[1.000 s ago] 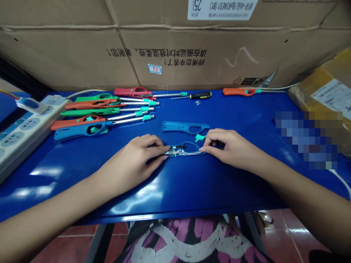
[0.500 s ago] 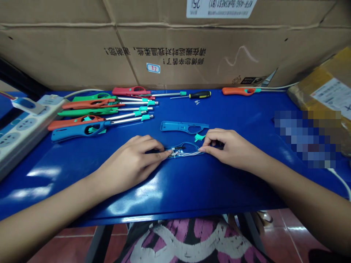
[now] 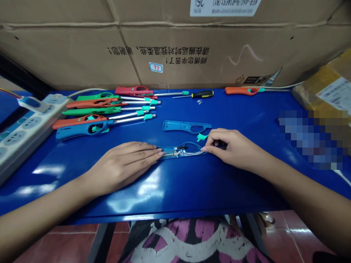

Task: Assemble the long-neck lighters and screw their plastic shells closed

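Note:
In the middle of the blue table lies an opened blue lighter half (image 3: 195, 143), its inner parts facing up. A clear tank (image 3: 170, 153) and white wires (image 3: 189, 153) sit inside it. My left hand (image 3: 126, 162) rests flat over its left end, fingers stretched out side by side and hiding that end. With thumb and forefinger, my right hand (image 3: 226, 148) pinches the lighter half at its right end, where the wires run. Just beyond are the other blue casing half (image 3: 178, 126) and a turquoise trigger piece (image 3: 202, 137).
At the left lie several long-necked lighters (image 3: 82, 129) beside a white power strip (image 3: 23, 137). A black-and-yellow screwdriver (image 3: 202, 94) and small screws (image 3: 199, 102) are at the back, with an orange lighter (image 3: 241, 91) to their right. A cardboard box (image 3: 82, 54) walls the rear.
My left hand has slid left and flattened, its fingers now straight, uncovering more of the clear tank. My right hand keeps its pinch. The whole view has shifted slightly.

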`<action>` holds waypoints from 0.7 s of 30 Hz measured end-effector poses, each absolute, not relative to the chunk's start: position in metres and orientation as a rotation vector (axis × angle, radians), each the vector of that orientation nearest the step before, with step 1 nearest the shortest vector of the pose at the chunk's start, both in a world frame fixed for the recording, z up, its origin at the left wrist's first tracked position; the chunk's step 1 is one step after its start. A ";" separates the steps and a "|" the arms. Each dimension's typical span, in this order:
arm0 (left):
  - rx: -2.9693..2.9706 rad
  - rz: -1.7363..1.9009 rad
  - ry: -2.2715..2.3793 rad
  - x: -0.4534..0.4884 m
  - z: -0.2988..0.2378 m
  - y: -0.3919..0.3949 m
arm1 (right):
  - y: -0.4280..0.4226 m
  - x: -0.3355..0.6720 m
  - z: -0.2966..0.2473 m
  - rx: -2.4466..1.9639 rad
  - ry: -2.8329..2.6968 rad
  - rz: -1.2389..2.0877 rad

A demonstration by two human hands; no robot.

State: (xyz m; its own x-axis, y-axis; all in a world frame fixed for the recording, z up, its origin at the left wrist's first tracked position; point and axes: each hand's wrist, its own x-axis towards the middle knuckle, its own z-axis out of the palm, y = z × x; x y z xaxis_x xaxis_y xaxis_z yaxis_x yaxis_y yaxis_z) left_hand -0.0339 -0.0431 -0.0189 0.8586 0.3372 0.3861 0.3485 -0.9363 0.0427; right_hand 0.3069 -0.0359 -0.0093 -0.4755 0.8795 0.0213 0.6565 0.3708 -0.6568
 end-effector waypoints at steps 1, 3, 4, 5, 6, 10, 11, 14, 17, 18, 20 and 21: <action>-3.010 -0.560 -0.543 -0.036 -0.018 -0.043 | -0.036 0.307 -0.009 -1.338 -2.265 0.832; -3.023 -0.441 -0.510 -0.039 -0.016 -0.043 | -0.036 0.307 -0.009 -1.334 -2.260 0.834; -3.023 -0.395 -0.492 -0.040 -0.015 -0.043 | -0.036 0.307 -0.009 -1.330 -2.259 0.835; -3.022 -0.366 -0.475 -0.040 -0.013 -0.043 | -0.036 0.307 -0.009 -1.328 -2.260 0.836; -3.021 -0.351 -0.461 -0.041 -0.012 -0.043 | -0.036 0.306 -0.009 -1.327 -2.261 0.837; -3.070 -0.353 -0.461 -0.042 -0.010 -0.043 | -0.037 0.306 -0.008 -1.329 -2.261 0.842; -3.095 -0.359 -0.470 -0.042 -0.011 -0.042 | -0.037 0.306 -0.008 -1.329 -2.261 0.841; -3.172 -0.451 -0.509 -0.042 -0.014 -0.042 | -0.037 0.306 -0.008 -1.336 -2.262 0.835; -3.204 -0.663 -0.652 -0.037 -0.016 -0.044 | -0.037 0.306 -0.009 -1.341 -2.264 0.832; -3.193 -0.736 -0.718 -0.034 -0.017 -0.045 | -0.037 0.306 -0.009 -1.339 -2.265 0.831; -3.149 -0.840 -0.835 -0.028 -0.016 -0.047 | -0.036 0.306 -0.009 -1.334 -2.266 0.825; -3.124 -0.870 -0.878 -0.025 -0.016 -0.048 | -0.036 0.306 -0.009 -1.335 -2.266 0.822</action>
State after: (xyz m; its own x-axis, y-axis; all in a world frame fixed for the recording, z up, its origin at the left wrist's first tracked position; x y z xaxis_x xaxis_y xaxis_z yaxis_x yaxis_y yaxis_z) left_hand -0.0251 -0.0482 -0.0162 0.7327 0.5360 0.4194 0.4242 -0.8415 0.3345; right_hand 0.3055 -0.0359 -0.0088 -0.4743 0.8798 0.0315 0.6551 0.3766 -0.6550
